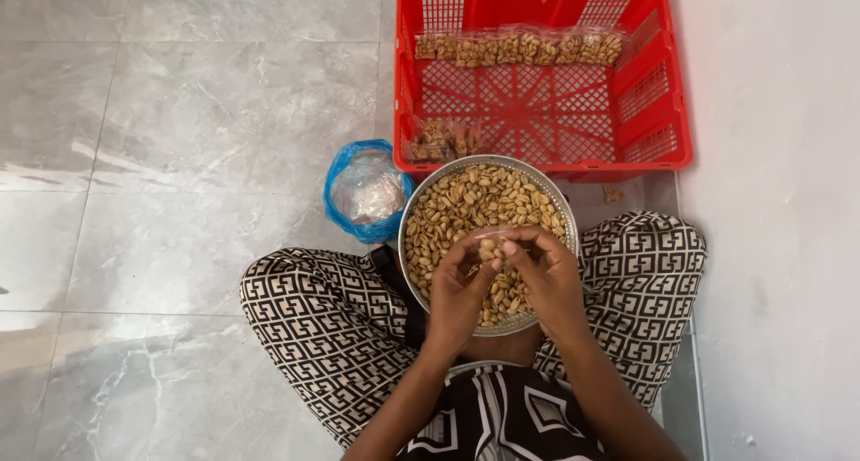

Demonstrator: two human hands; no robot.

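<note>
Both hands, left (459, 292) and right (546, 277), pinch 1 small clear bag (489, 242), mouth up, over the peanut bowl (448, 212).

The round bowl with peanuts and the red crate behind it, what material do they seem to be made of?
The bowl looks like metal, probably steel or aluminium: a thin grey rim with a dull shine. The crate looks like moulded plastic: even bright red, slightly glossy, with lattice openings in its walls and floor.
</note>
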